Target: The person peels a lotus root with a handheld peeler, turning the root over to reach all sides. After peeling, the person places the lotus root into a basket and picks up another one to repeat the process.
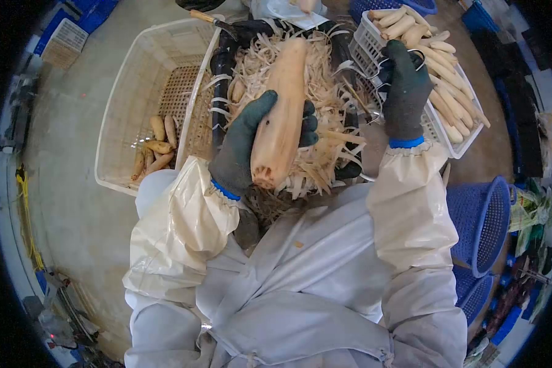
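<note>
My left hand (242, 138), in a dark green glove, is wrapped round a thick, pale peeled root (282, 113) with small holes at its near end. The root points away from me, above a heap of peelings (322, 153) in a black-rimmed container. To the right of the root, my right hand (405, 86), gloved too, is raised with its fingers curled. A thin metal tool (374, 76) shows at those fingers, its full shape unclear. It does not touch the root.
At left, a cream basket (119, 98) holds several small unpeeled roots (156, 147). A white basket (459, 146) of peeled roots (441, 67) stands at the upper right. Blue baskets (478, 227) are at right. A wooden-handled tool (211, 19) lies on the container's far left corner.
</note>
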The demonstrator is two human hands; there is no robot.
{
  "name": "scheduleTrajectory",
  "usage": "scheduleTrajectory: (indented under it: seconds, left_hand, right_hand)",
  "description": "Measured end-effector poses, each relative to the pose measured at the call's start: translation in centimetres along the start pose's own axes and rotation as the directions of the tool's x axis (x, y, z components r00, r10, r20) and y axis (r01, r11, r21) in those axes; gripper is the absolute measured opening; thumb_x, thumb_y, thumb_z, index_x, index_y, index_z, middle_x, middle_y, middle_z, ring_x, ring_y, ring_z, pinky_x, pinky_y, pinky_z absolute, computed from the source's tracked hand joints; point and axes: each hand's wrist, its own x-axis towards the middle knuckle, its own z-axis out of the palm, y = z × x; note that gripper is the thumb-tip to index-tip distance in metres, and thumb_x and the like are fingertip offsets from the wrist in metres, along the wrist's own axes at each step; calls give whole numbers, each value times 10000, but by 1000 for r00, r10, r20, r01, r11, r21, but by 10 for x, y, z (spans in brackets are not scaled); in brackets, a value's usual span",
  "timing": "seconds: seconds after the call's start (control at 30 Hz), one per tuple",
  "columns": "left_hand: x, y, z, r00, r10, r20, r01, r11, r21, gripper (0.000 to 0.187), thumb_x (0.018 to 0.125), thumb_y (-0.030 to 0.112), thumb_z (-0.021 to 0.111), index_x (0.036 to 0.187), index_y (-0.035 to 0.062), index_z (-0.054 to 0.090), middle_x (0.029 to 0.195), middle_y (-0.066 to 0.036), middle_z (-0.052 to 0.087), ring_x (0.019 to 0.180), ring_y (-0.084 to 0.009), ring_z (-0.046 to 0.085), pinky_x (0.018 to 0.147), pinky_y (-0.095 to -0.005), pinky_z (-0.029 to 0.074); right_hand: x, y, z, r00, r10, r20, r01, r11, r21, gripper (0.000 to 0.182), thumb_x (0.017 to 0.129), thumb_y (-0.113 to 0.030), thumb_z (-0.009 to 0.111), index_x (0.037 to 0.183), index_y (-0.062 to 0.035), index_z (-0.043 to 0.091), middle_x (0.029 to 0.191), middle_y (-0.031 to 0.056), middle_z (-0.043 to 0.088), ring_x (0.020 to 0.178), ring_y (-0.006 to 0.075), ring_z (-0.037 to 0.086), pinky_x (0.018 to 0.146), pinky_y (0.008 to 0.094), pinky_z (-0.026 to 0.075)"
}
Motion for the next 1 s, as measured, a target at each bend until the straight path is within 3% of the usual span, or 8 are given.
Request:
scheduleTrajectory:
  seconds: [0.1,0.2,0.33,0.63,0.7,0.83,0.97,1.0]
  left_hand:
    - [-1,2,-2,997,20,-78,-26,997,-67,533,922,400,563,1202,-51,523,1087,-204,631,980,-298,642,918,-385,523]
    - [-4,5,9,991,134,-10,-134,989,-61,528,928,393,554,1224,-43,511,1086,-209,629,998,-323,636,918,-404,528]
    - [-1,-1,5,984,174,41,-168,978,-123,539,939,415,525,1237,-34,507,1092,-211,626,998,-338,635,915,-424,528]
    - [1,-11,-11,951,262,163,-268,963,16,495,996,351,409,1357,11,414,1246,-201,551,1092,-365,584,931,-448,507]
    - [8,-8,-22,980,150,132,-161,984,77,466,999,343,416,1334,21,448,1206,-184,575,1028,-324,612,885,-422,523]
    - [15,-12,-30,995,7,104,-11,999,37,459,998,370,422,1318,44,461,1163,-147,591,984,-294,622,857,-400,533]
    - [18,-20,-35,987,-108,117,111,994,-18,453,997,397,428,1303,67,475,1120,-110,607,940,-263,632,829,-378,543]
    - [18,-21,-37,983,-133,125,138,990,-32,451,997,404,430,1299,73,479,1109,-100,611,929,-255,635,822,-373,546]
  right_hand:
    - [-11,-7,8,916,-389,93,393,833,-390,196,862,6,548,1021,-70,635,792,24,594,643,102,544,561,248,441]
    - [-13,-6,10,983,81,166,-137,924,356,269,863,12,546,1103,-92,609,805,12,604,672,102,550,582,261,464]
    - [-20,-9,16,973,204,109,-231,889,396,244,890,-22,552,1114,-98,613,831,-2,594,688,93,536,604,251,464]
    - [-17,1,13,953,-294,65,301,919,-253,432,705,51,673,1109,-84,600,812,93,632,711,247,621,604,314,486]
    - [-14,-2,8,864,-496,90,491,787,-375,232,952,-155,531,1154,-61,593,877,-9,572,750,84,525,655,221,454]
    - [-13,0,20,993,118,-27,-95,897,432,228,969,-212,521,1107,-56,614,862,-1,593,776,109,555,722,228,462]
    - [2,-10,-2,984,179,22,-153,765,626,215,966,-257,525,1031,-76,621,910,24,622,847,110,579,777,246,478]
    - [4,-8,-11,994,-43,-101,63,979,194,218,960,-257,529,1038,-75,620,916,25,626,857,118,583,788,260,479]
